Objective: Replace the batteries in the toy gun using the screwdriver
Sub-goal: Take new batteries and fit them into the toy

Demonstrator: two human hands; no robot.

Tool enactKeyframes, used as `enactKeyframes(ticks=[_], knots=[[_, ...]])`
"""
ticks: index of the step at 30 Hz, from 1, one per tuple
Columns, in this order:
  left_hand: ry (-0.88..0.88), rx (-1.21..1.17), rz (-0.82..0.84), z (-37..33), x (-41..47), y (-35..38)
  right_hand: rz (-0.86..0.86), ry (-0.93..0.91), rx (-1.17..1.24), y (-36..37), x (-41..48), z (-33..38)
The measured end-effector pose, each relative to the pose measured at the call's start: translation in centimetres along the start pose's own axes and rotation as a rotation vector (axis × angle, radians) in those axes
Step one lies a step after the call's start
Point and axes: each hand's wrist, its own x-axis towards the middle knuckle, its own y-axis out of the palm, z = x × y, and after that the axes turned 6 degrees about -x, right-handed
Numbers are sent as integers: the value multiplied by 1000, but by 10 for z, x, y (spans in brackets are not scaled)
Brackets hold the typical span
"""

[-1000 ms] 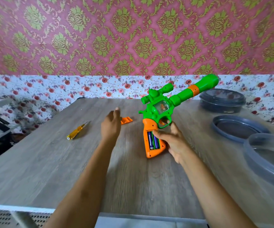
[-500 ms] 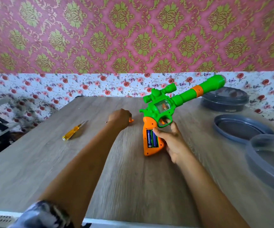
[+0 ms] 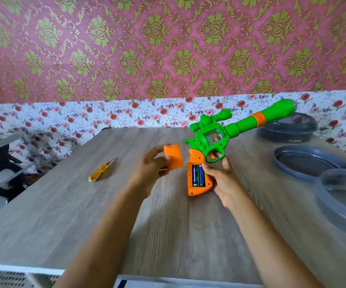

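Two batteries [image 3: 198,176]; right hand [image 3: 223,180] partly covering grip [image 3: 196,160].

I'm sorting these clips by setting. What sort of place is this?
Probably a room in a home rather than a workshop: ornate pink-and-green wallpaper above a floral strip, a wood-grain table, and a grey lidded container like kitchen storage ware.

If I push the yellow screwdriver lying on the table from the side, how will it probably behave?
The screwdriver would probably roll, since its handle looks rounded and it lies flat on the smooth table. It seems light: slim handle, thin shaft. It should stay stiff, being hard-looking plastic and metal.
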Motion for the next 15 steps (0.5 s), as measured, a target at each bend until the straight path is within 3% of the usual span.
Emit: enactKeyframes(ticks=[15], knots=[[140, 153, 221, 12, 2, 1, -25, -36, 43, -2, 3, -3]])
